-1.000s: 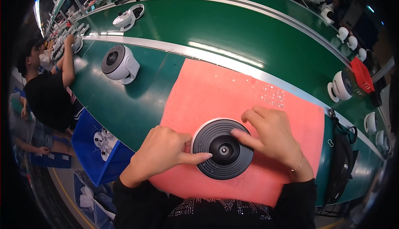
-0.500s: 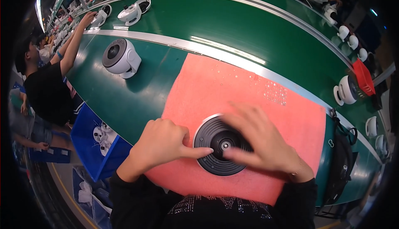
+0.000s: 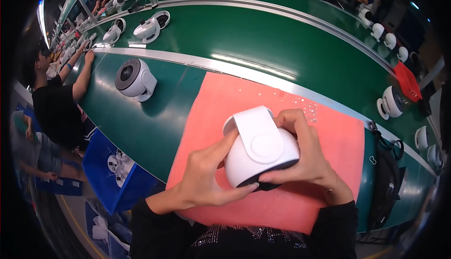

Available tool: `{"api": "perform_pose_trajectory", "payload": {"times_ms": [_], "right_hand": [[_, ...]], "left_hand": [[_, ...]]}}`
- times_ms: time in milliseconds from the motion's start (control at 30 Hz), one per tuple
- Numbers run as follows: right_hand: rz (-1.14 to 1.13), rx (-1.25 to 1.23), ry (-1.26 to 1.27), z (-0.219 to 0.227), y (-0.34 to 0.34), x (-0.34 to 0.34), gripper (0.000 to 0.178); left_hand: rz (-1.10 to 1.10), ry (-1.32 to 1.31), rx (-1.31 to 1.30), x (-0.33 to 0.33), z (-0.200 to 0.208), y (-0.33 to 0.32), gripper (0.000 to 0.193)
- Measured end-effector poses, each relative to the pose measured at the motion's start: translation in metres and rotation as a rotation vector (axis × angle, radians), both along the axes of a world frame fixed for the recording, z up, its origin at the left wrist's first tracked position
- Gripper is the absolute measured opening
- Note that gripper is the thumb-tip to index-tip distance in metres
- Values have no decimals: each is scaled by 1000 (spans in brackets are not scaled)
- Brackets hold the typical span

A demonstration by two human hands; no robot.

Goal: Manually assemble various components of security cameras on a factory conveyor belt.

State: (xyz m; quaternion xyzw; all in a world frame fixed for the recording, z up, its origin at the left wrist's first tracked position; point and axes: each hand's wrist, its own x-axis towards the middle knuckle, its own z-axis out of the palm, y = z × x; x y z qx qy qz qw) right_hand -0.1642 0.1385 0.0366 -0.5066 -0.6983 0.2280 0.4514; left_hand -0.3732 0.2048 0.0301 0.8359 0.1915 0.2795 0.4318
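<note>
Between my two hands is a white, rounded fan housing (image 3: 235, 158), tipped on its side above the pink cloth. Its white curved bracket (image 3: 256, 127) with a round disc faces up, and the dark face points toward me, mostly hidden. My left hand (image 3: 202, 172) grips the left side, thumb at the dark lower rim. Wrapped round the right side is my right hand (image 3: 310, 153), its thumb also on the dark rim. The pink cloth (image 3: 211, 104) lies under both hands, with small shiny bits (image 3: 305, 105) scattered near its far edge.
A similar white fan housing (image 3: 145, 83) stands at left on the green bench. Beyond the metal rail, a green belt (image 3: 235, 29) carries more white units. A blue bin (image 3: 101, 179) sits lower left, a black bag (image 3: 385, 179) at right. Another person (image 3: 56, 94) works at far left.
The fan housing has been turned from lying with its dark ringed face up to tipped on its side, bracket up. Both hands have closed on it. The person at left has shifted their arms.
</note>
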Motion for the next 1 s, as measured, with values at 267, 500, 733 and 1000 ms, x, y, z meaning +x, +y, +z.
{"api": "perform_pose_trajectory", "payload": {"times_ms": [267, 500, 733, 1000], "right_hand": [[-107, -93, 476, -6, 34, 2, 79], [-243, 312, 124, -10, 48, -16, 107], [-280, 309, 102, -2, 53, -9, 108], [-373, 315, -19, 1, 57, -15, 108]], "left_hand": [[-18, -48, -284, 17, -8, 56, 88], [-93, -726, -1039, 58, -27, 76, 68], [27, -974, -876, 102, -32, 81, 84], [-151, -1000, -966, 101, -43, 101, 81]]}}
